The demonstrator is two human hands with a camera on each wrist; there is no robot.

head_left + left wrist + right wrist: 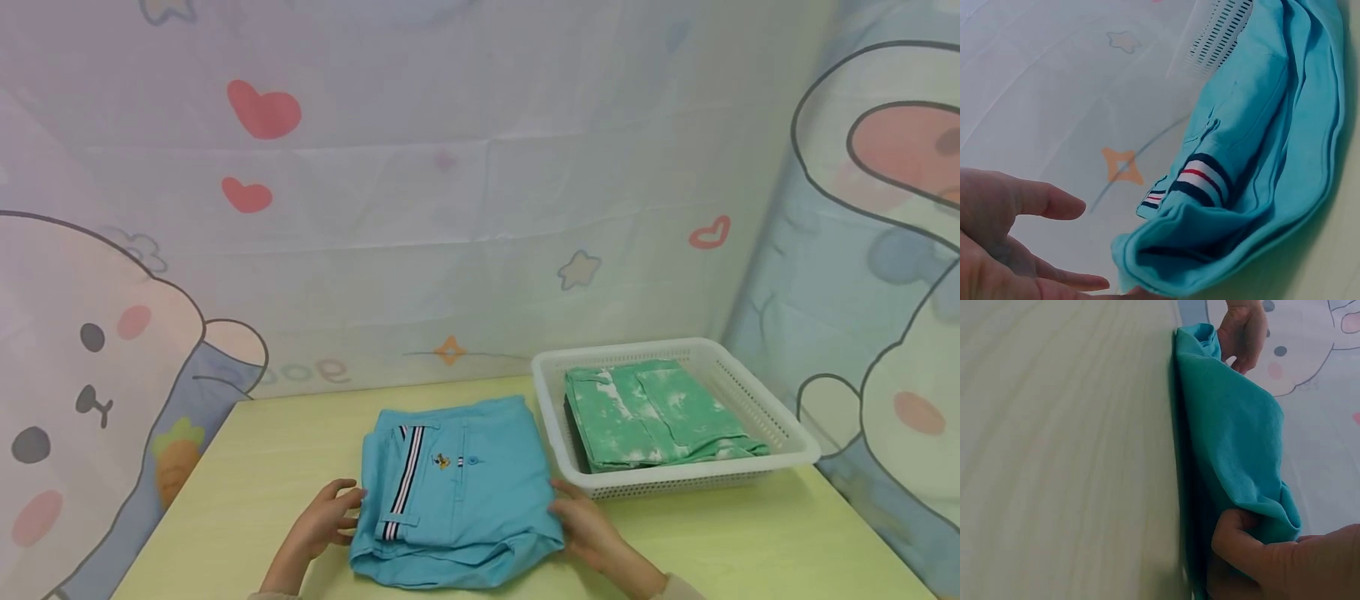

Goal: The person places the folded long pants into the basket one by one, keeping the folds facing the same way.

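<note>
A pair of folded turquoise pants (480,508) lies on the table in front of me, with a striped band, a buttoned pocket and a small embroidered figure on top. My left hand (322,518) is at their left side, fingers spread and slightly bent. In the left wrist view, a gap shows between the thumb (1054,201) and the folded end of the cloth. On the opposite side, my right hand (594,527) pinches the edge. The right wrist view shows its thumb (1238,544) against a fold, while the other fingers are partly hidden.
A white perforated plastic basket (795,446) stands at the back right, close to the pants. Inside it lies a folded green-and-white garment (667,417) over something dark. A printed cloth backdrop (480,208) rises behind the pale yellow wood-grain table (255,467).
</note>
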